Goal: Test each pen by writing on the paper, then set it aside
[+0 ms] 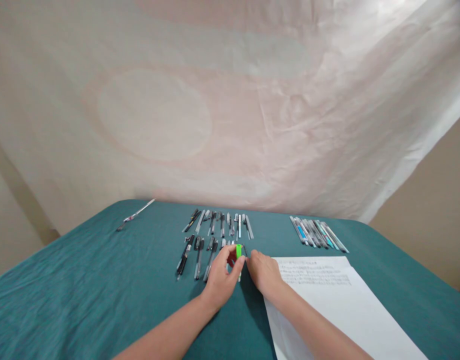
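Note:
My left hand (223, 281) is closed in a pinch around a pen with a bright green cap (239, 250). The pen's pale lower end shows below the fingers. Right beside it, my right hand (263, 271) has its fingers curled down at the left edge of the paper. A thin dark tip (245, 251) shows at its fingertips, too small to make out. Behind and left of my left hand lie pens in two rows, a back row (222, 225) and a front row (199, 257). My left hand hides part of the front row.
A stack of white paper (327, 315) with handwriting along its top lies under my right forearm. Several pens (318, 234) are grouped side by side at the back right. One lone pen (136, 215) lies at the far left of the green cloth (102, 285). A pale curtain hangs behind.

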### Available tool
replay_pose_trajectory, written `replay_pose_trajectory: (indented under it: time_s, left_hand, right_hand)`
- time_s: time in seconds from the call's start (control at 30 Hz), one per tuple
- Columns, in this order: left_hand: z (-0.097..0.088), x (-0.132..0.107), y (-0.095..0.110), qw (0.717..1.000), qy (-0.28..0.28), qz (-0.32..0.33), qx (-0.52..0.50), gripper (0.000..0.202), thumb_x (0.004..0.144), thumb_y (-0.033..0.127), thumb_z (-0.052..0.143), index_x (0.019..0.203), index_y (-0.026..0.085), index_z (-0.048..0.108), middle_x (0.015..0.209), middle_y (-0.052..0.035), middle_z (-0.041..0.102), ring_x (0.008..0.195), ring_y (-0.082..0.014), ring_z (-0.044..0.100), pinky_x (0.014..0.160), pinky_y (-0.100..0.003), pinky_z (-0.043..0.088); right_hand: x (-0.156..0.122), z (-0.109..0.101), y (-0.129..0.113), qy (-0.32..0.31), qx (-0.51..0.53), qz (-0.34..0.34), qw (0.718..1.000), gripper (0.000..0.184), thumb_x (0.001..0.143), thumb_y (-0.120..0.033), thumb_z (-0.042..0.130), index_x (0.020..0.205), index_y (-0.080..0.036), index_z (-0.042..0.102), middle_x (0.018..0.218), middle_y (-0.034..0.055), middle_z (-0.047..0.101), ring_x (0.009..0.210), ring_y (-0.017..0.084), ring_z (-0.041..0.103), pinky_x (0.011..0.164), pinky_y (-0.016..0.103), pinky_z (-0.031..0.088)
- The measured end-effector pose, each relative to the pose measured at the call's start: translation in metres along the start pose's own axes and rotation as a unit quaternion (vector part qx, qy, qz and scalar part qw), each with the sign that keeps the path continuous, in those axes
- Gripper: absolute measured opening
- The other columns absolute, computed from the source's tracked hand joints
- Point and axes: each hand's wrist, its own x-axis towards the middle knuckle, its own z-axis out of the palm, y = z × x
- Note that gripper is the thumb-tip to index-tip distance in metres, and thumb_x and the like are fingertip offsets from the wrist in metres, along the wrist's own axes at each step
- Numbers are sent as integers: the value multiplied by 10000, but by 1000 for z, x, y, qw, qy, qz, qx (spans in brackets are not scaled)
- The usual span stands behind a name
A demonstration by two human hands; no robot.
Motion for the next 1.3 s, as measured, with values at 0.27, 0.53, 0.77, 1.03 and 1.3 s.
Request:
replay_pose_trajectory:
  time_s: [0.27, 0.53, 0.77, 1.03, 1.3]
  left_hand:
    - [-1, -2, 2, 999, -32, 23, 2, 194, 875, 273, 454, 1034, 173, 505, 876, -37, 539, 768, -156, 497, 734, -277, 414]
    - [0, -2, 7, 999, -29, 31, 6, 195, 870, 293, 452, 996, 173, 537, 841, -34, 539, 741, -159, 496, 710, -271, 408]
    - [0, -2, 7, 999, -36, 32, 2, 176, 864, 262, 464, 990, 169, 542, 843, -34, 547, 724, -149, 496, 685, -258, 406]
    - [-2, -4, 8, 999, -39, 16, -10, 170, 872, 268, 452, 995, 174, 523, 850, -31, 539, 733, -149, 494, 683, -260, 401]
    - [-3, -4, 6, 999, -35, -17, -24, 169, 875, 280, 447, 983, 172, 520, 826, -27, 544, 712, -145, 500, 671, -257, 404]
  right_hand:
    - [14, -15, 24, -93, 217, -33, 971, 325, 863, -367, 429, 663, -143, 553, 541, 38, 582, 497, 136, 553, 489, 226, 369]
    - [17, -28, 32, -174, 443, -57, 877, 407, 740, -590, 505, 722, -184, 478, 458, -99, 379, 350, 43, 286, 346, 160, 224]
    - [16, -17, 26, -160, 480, -55, 861, 380, 727, -557, 548, 703, -188, 462, 433, -107, 339, 363, 45, 248, 348, 166, 174]
    - [29, -24, 17, -106, 408, -81, 903, 317, 770, -485, 503, 702, -175, 490, 462, -98, 360, 385, 56, 295, 375, 180, 230]
    - [112, -17, -15, -40, 215, -91, 971, 170, 789, -271, 565, 732, -118, 612, 699, 11, 596, 662, 113, 532, 604, 228, 420]
